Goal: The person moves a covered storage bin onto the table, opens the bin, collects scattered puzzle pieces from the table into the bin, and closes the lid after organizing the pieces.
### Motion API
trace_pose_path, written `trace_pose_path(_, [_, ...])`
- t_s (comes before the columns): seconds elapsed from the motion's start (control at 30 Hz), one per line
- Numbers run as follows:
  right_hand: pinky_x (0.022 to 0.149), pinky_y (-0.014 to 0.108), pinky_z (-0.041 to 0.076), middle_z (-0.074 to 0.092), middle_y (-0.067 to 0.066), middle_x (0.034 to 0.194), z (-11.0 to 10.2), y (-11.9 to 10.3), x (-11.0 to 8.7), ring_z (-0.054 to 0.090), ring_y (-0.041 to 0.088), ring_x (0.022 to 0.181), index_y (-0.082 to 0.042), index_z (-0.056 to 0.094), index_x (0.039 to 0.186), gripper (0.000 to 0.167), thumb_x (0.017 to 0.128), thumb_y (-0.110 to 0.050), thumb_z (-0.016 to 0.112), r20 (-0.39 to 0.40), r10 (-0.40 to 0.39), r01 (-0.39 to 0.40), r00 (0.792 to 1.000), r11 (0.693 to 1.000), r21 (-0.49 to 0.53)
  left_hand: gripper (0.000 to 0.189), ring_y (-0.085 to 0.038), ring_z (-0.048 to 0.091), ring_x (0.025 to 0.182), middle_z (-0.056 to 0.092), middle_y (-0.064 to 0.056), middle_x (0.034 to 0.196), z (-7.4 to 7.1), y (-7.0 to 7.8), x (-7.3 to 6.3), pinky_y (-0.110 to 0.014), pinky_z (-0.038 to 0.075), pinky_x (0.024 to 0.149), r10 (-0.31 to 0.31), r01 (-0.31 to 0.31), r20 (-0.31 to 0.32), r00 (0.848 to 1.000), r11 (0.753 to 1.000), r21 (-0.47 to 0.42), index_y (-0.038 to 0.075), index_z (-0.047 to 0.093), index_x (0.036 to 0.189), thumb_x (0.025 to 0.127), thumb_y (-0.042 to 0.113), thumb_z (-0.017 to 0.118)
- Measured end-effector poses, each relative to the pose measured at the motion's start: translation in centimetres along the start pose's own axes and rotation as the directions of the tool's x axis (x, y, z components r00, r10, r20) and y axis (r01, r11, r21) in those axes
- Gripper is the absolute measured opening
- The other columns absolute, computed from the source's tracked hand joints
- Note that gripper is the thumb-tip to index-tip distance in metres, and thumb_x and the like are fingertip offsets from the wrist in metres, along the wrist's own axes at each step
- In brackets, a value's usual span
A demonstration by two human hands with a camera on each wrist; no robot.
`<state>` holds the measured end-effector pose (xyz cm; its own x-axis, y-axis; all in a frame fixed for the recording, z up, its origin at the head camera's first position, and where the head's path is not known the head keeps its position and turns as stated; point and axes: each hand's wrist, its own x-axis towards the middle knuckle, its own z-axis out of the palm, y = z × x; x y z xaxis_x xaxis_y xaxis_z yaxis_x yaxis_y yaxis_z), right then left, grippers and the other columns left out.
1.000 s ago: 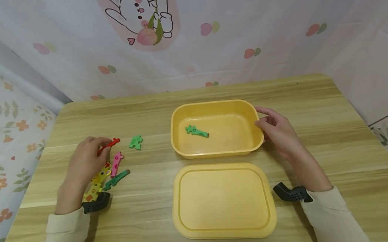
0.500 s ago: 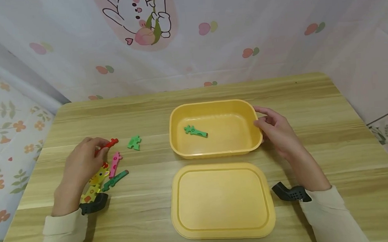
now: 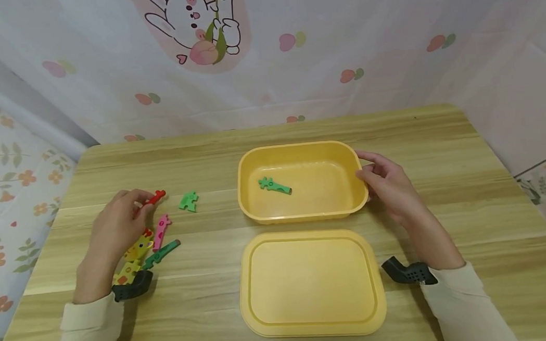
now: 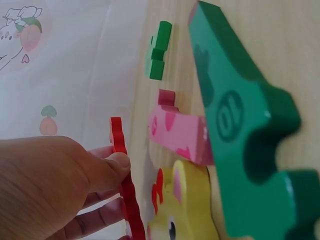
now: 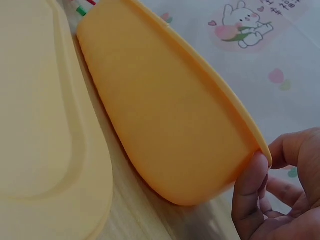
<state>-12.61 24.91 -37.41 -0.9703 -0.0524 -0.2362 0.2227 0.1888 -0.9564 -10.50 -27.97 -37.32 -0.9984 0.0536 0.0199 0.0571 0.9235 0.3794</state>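
My left hand (image 3: 115, 224) pinches a red puzzle piece (image 4: 129, 195) between thumb and fingers, at the left of the table. Around it lie a pink puzzle piece (image 3: 161, 232), a dark green one (image 3: 162, 254) marked 10, a yellow giraffe-head piece (image 3: 139, 246), a yellow body piece (image 3: 128, 272) and a light green piece (image 3: 189, 201). With thumb and fingers my right hand (image 3: 391, 185) grips the right-end rim of the yellow plastic box (image 5: 165, 100). Inside that box rests a green puzzle piece (image 3: 275, 185).
A yellow lid (image 3: 312, 284) lies flat on the wooden table (image 3: 202, 310), in front of the box. Behind the table's far edge hangs a pale printed curtain (image 3: 324, 84). Dark wrist mounts (image 3: 132, 287) sit on both wrists.
The red piece in my left hand has tilted up slightly. The right hand keeps its grip on the box rim, and the whole head view has shifted a little.
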Motion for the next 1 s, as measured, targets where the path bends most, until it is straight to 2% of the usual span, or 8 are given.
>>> trace_pose_path(0.13, [0.057,0.021,0.054,0.061,0.002,0.104,-0.1,0.0,-0.1,0.060,0.010,0.068,-0.009,0.044,0.160,0.058,0.106,-0.016,0.064,0.020,0.007,-0.009,1.000,0.996,0.088,0.026,-0.038,0.064,0.090,0.064,-0.027,0.117,-0.1,0.3,0.2,-0.030,0.046,0.062,-0.001,0.001,0.000,1.000,1.000,-0.011,-0.001,0.070,0.124,0.102,0.012,0.069])
trace_pose_path(0.37, [0.057,0.021,0.054,0.062,0.001,0.105,-0.1,0.0,0.0,0.061,0.009,0.067,-0.009,0.044,0.160,0.059,0.106,-0.017,0.064,0.037,0.010,-0.014,0.999,0.994,0.108,0.028,-0.041,0.065,0.098,0.064,-0.026,0.123,-0.3,0.8,0.6,-0.044,0.055,0.068,0.003,-0.002,0.013,1.000,0.999,-0.039,-0.001,0.069,0.129,0.104,0.012,0.064])
trace_pose_path(0.5, [0.058,0.021,0.053,0.059,0.001,0.106,-0.1,-0.1,0.0,0.060,0.008,0.069,-0.009,0.042,0.161,0.059,0.106,-0.017,0.064,0.053,0.021,-0.027,0.998,0.991,0.131,0.031,-0.040,0.065,0.099,0.064,-0.025,0.124,-0.3,1.2,1.0,-0.042,0.055,0.071,0.004,-0.002,0.021,1.000,0.998,-0.070,-0.001,0.067,0.131,0.104,0.014,0.062])
trace_pose_path(0.6, [0.058,0.020,0.053,0.058,0.001,0.108,-0.1,-0.1,0.0,0.060,0.008,0.070,-0.010,0.040,0.161,0.060,0.107,-0.017,0.063,0.067,0.034,-0.043,0.997,0.987,0.154,0.030,-0.039,0.066,0.097,0.065,-0.025,0.122,-0.1,1.7,1.1,-0.044,0.056,0.072,0.015,-0.015,0.005,1.000,0.996,-0.085,-0.001,0.067,0.129,0.104,0.014,0.062])
trace_pose_path(0.8, [0.058,0.019,0.052,0.059,0.000,0.107,-0.1,-0.1,0.1,0.059,0.007,0.070,-0.010,0.039,0.161,0.058,0.107,-0.016,0.061,0.078,0.042,-0.055,0.996,0.985,0.166,0.028,-0.041,0.069,0.096,0.066,-0.026,0.116,0.2,2.3,1.0,-0.057,0.058,0.077,0.045,-0.049,-0.045,0.998,0.994,-0.096,-0.005,0.065,0.126,0.102,0.010,0.062])
trace_pose_path(1.0, [0.058,0.019,0.051,0.058,-0.001,0.105,0.0,-0.3,0.1,0.057,0.007,0.069,-0.009,0.039,0.161,0.058,0.107,-0.014,0.060,0.074,0.038,-0.051,0.997,0.982,0.180,0.029,-0.041,0.069,0.096,0.066,-0.025,0.116,0.1,2.7,0.8,-0.058,0.060,0.079,0.030,-0.036,-0.058,0.998,0.992,-0.117,-0.005,0.064,0.126,0.103,0.012,0.064])
